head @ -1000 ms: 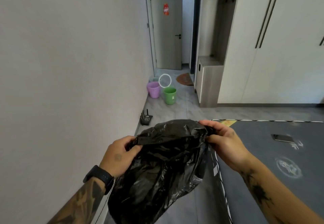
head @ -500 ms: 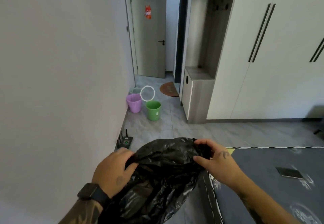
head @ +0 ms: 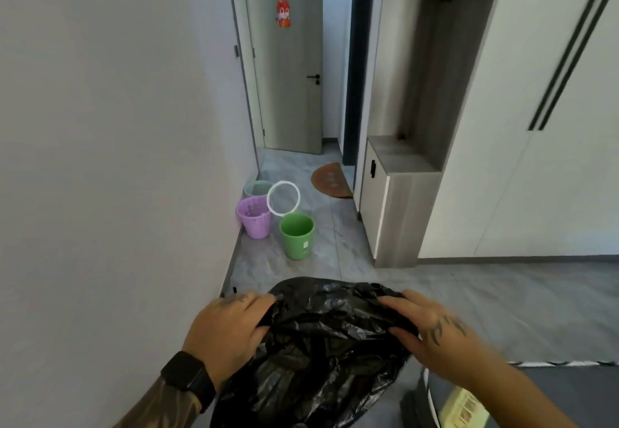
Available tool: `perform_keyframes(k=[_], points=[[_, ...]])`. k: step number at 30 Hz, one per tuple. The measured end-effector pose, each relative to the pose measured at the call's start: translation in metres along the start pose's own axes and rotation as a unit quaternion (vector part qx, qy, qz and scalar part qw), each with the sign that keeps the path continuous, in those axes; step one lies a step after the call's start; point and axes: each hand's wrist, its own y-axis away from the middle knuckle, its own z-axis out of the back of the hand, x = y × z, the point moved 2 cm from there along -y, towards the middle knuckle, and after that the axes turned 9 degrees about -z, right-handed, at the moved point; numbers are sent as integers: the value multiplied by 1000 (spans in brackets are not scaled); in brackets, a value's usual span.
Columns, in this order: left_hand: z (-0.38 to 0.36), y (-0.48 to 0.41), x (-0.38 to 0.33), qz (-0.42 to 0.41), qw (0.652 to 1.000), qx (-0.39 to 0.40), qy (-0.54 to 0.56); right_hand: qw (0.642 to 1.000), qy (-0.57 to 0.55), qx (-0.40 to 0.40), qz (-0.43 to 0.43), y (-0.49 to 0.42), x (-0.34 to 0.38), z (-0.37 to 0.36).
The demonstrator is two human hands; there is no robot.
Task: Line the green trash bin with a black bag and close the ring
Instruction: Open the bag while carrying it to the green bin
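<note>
A crumpled black bag (head: pixel 321 344) hangs low in the middle of the view. My left hand (head: pixel 227 330) grips its left top edge and my right hand (head: pixel 435 337) grips its right top edge. Ahead on the grey floor stands the green trash bin (head: pixel 297 240), upright and with nothing in it. A white ring (head: pixel 283 198) stands tilted up behind the bin's back rim. Whether it is hinged to the bin I cannot tell.
A purple perforated bin (head: pixel 254 217) and a pale bin (head: pixel 257 188) stand by the left wall (head: pixel 117 159). A low cabinet (head: pixel 395 213) and wardrobe (head: pixel 536 126) line the right side. A doormat (head: pixel 331 183) lies before a shut door (head: pixel 288 75). A dark mat edge (head: pixel 502 394) is at bottom right.
The view has moved down the corridor, so the green bin is nearer and larger. Both hands keep hold of the black bag. The dark mat has slid mostly out of view.
</note>
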Motion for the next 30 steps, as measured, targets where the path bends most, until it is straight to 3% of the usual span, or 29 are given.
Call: perform_keyframes(k=[8, 19, 24, 30], points=[[-45, -156, 108, 16, 999, 18, -40, 991, 83, 48, 90, -235, -40, 22], [-120, -325, 250, 76, 996, 33, -28, 992, 23, 29, 120, -488, -70, 20], [-177, -409, 333, 136, 988, -2, 75, 995, -20, -3, 94, -607, -85, 9], [-240, -501, 422, 235, 944, -9, 230, 994, -92, 4, 55, -748, -112, -6]])
